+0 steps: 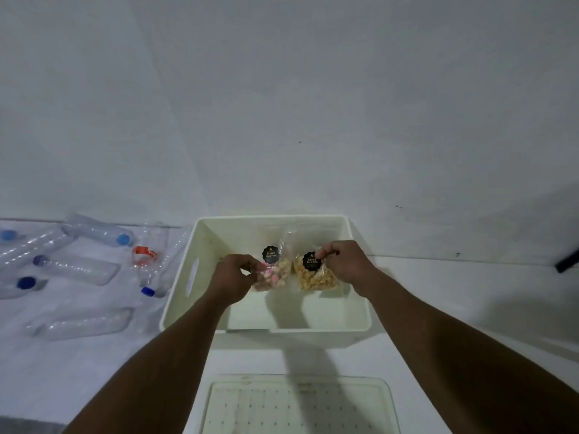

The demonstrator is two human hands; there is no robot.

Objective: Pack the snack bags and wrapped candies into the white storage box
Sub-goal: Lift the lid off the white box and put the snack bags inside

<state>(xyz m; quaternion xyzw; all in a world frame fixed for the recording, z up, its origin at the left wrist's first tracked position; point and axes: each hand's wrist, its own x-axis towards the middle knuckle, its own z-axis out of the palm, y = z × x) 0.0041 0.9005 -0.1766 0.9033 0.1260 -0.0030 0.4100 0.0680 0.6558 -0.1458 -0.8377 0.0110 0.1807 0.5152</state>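
Head view: pinch grips, left hand (pixel 233 281) on biscuit bag (pixel 276 270), right hand (pixel 347 264) on nut bag (pixel 317 278).

Brightness: dim and flat, with a bluish-grey cast over the white bench (pixel 438 292) and wall (pixel 282 104).
Shadows: soft dark patches in the white plastic storage box (pixel 360 308) beneath the clear bag of pink biscuits (pixel 272 274) and the clear bag of yellow nuts (pixel 316 278); another on the bench just in front.
Sheen: faint highlights on the clear plastic bottles (pixel 78 267).
Sharpness: bag labels are soft.
Distortion: forearms (pixel 438 339) stretch toward the lower corners.
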